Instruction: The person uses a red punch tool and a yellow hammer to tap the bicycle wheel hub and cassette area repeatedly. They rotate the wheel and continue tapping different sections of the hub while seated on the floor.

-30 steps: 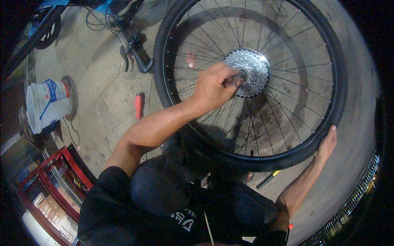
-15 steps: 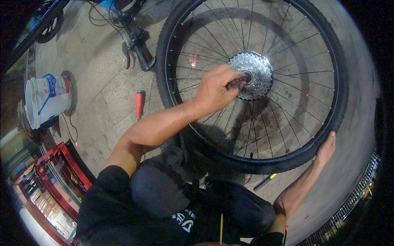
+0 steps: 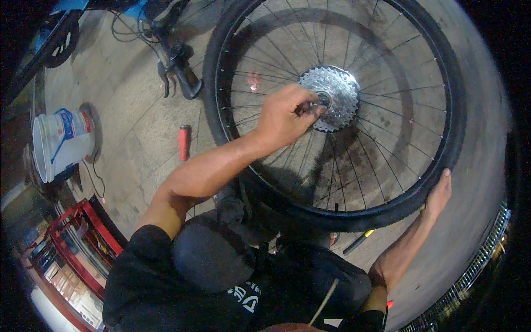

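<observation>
from where i sit, the bicycle wheel (image 3: pixel 213 83) fills the upper right of my head view, above the tiled floor (image 3: pixel 130 149) in front of the person, its silver cassette (image 3: pixel 345 91) facing up toward my camera. the left hand (image 3: pixel 287 115) reaches across the black spokes (image 3: pixel 359 177) from the near left, and i read its thumb and forefinger as pinched on the axle end (image 3: pixel 324 99) at the middle of the cassette; any small part between those fingertips is hidden from me.

the right hand (image 3: pixel 438 195) is against the outside of the black tyre (image 3: pixel 457 94) at its near right. i cannot tell whether its fingers curl around the rubber, since the far side of that hand is out of my sight.

a red and black tool handle (image 3: pixel 184 143) lies left of the wheel, near the left forearm. farther left i have a white bucket (image 3: pixel 63 146) with a blue handle, and above the tool, a black handlebar grip (image 3: pixel 189 83) beside a brake lever (image 3: pixel 164 78).
</observation>
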### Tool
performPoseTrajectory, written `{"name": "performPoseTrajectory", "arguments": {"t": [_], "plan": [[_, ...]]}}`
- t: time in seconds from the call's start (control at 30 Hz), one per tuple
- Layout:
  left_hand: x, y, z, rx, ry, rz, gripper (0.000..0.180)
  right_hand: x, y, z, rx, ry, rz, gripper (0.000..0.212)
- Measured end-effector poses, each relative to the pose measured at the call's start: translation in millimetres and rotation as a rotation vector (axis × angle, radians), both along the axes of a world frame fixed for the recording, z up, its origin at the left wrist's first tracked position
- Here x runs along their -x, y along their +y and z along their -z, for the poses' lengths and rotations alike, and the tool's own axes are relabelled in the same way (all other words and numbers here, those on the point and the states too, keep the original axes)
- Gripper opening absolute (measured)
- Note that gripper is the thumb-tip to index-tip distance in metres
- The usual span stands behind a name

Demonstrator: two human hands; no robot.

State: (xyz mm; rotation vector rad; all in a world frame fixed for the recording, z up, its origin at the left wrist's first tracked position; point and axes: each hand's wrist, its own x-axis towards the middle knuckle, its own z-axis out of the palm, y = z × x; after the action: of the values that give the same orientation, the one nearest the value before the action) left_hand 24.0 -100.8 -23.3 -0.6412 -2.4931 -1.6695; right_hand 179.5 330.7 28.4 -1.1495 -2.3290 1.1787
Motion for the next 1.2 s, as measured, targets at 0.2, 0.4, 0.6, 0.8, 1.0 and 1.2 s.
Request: {"name": "performPoseTrajectory", "arguments": {"t": [0.2,0.4,0.6,0.8,1.0,1.2], "plan": [[-1.1,1.0,1.7,-0.025,0.086,0.004,0.02,3.3,-9.4,-1.1,0.014,0.017,0.012,0.05],[-1.2,1.7,1.3,-0.006,0.005,-0.011,0.018,5.2,-14.8,-3.4,0.018,0.023,0.012,0.048],[-1.1,1.1,0.1,-0.015,0.049,0.004,0.02,6.3,-19.3,-6.2,-0.005,-0.003,0.02,0.049],[-0.8,-0.1,1.8,0.036,0.026,-0.017,0.024,8.9,-25.9,-9.3,-0.015,0.018,0.011,0.051],[-0.4,-3.9,3.3,0.023,0.074,0.011,0.026,6.3,-19.9,-7.1,0.027,0.012,0.011,0.052],[-1.4,-4.1,-1.1,0.041,0.015,-0.007,0.023,6.7,-21.8,-7.9,0.02,0.017,-0.008,0.051]]}}
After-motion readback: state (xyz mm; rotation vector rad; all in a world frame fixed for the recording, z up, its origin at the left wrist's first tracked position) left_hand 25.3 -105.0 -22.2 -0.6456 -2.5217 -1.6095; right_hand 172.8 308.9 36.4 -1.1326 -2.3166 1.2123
